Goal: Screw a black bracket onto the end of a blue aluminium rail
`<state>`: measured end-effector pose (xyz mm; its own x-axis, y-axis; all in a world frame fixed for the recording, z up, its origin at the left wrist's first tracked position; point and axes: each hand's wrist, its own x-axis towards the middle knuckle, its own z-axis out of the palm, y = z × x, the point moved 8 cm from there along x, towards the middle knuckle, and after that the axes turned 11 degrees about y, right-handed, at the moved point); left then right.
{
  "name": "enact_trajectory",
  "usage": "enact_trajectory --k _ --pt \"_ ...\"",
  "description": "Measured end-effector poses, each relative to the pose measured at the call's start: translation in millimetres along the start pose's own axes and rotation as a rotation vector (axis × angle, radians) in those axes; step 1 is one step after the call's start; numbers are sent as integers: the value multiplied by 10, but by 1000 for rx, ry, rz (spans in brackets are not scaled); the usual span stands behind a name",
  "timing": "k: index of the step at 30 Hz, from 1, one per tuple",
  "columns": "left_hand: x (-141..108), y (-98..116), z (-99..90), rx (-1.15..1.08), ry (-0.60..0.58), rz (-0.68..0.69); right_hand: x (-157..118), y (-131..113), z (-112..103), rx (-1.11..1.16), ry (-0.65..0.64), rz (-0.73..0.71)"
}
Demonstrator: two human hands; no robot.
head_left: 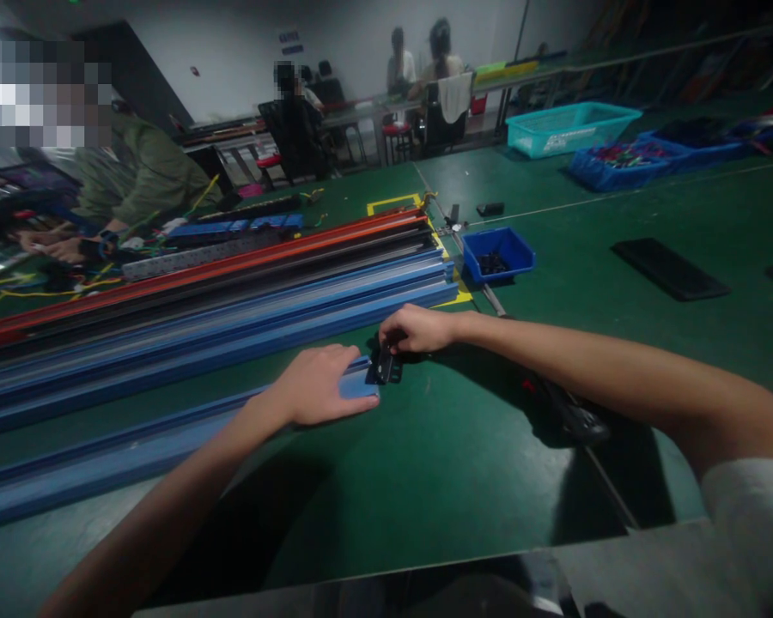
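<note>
My left hand [319,386] lies over the end of a long blue metal rail [186,438], gripping it with the thumb along the near side and the fingers over the far side. My right hand [418,330] pinches a small black bracket [386,365] from above. This bracket has slots and stands at the rail's right end, touching it or very close; I cannot tell whether it is seated. Beyond my hands, several more blue rails [335,300] lie side by side with black and orange rails [283,245].
A blue bin [506,253] of small black parts stands behind my right hand. A dark power tool [570,416] lies under my right forearm. Further right are a black flat pad [670,268] and a teal basket [570,129]. Another person's hands [57,245] work among wires at left.
</note>
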<state>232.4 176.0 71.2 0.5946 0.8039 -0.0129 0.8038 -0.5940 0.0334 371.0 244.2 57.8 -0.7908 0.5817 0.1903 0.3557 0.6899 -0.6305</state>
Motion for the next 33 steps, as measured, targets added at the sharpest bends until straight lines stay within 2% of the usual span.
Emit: enact_trajectory --k 11,21,33 --pt "286 233 29 -76 36 41 -45 -73 -3 -49 -3 -23" --pt "261 140 117 -258 37 -42 -96 -78 -29 -30 -26 -4" --pt "278 90 94 -333 59 57 -135 -119 -18 -37 -70 -24"
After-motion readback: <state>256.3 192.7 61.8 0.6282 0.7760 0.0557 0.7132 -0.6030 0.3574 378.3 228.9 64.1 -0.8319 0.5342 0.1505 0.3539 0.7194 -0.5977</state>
